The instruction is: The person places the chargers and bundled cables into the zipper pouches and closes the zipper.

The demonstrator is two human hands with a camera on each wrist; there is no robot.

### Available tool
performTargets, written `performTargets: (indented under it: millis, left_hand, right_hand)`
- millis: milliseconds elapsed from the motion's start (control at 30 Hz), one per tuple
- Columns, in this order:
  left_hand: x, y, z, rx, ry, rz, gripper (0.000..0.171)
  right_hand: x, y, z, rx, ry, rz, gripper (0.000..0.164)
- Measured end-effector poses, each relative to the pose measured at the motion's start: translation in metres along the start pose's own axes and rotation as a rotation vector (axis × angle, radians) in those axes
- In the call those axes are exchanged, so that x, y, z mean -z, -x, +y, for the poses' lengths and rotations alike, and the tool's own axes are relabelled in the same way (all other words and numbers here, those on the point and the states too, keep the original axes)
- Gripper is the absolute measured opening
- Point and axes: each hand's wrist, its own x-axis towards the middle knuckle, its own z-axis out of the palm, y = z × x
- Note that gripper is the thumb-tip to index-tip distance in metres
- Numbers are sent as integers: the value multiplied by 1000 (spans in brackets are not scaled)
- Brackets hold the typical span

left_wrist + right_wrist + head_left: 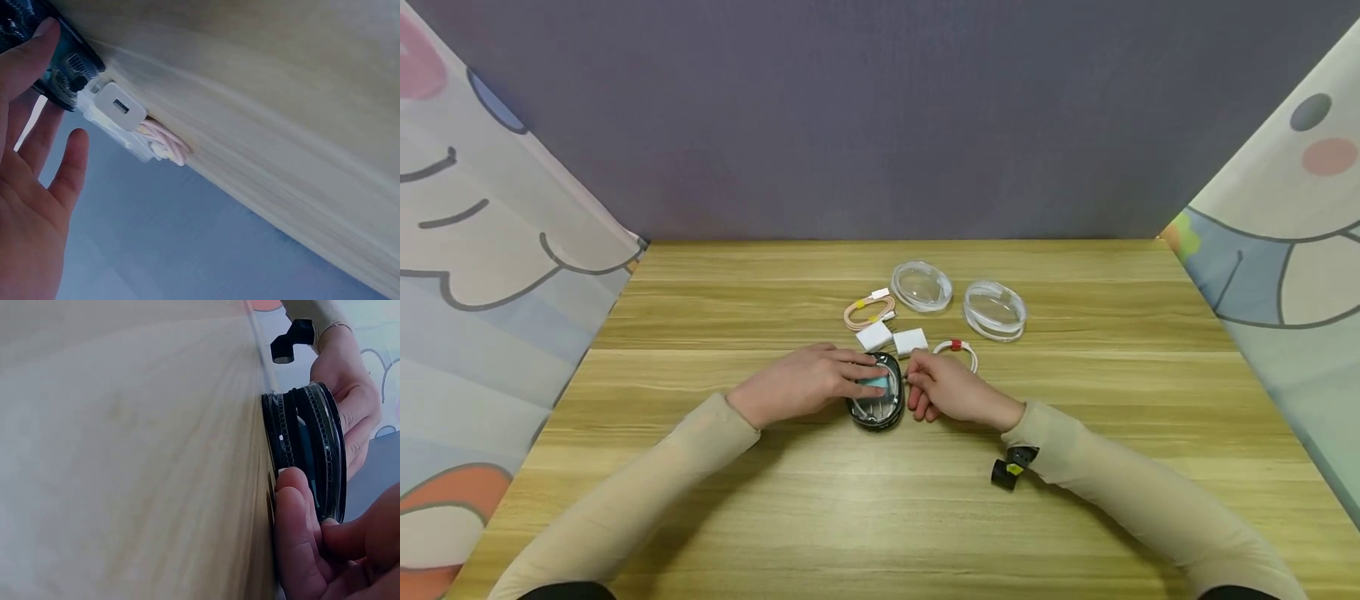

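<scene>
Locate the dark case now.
In the head view, the dark case lies below centre, partly under the left hand, with the right hand at its right edge and the two white adapters just beyond.

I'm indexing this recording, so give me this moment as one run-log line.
left hand: fingers on black case | right hand: pinching at case's right edge | beyond case: two white plug adapters

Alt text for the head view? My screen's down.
The left hand rests on a small dark case on a wooden table; the right hand pinches at its edge. Behind are two white chargers, a pink cable, a white cable and two clear round packs.
</scene>
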Motion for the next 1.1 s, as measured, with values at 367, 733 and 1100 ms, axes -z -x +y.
performTargets:
  millis: [367, 733, 1100]
  left_hand:
    - [2, -3, 2, 29, -13, -30, 59]
    - [3, -2, 3, 46, -17, -35, 61]
    - [6, 5, 6, 10, -61, 50, 42]
  right_hand:
    - [-4, 16, 2, -40, -75, -56, 14]
    - [-8, 26, 1, -49, -148, -126, 16]
    - [-8, 17, 2, -73, -194, 3, 15]
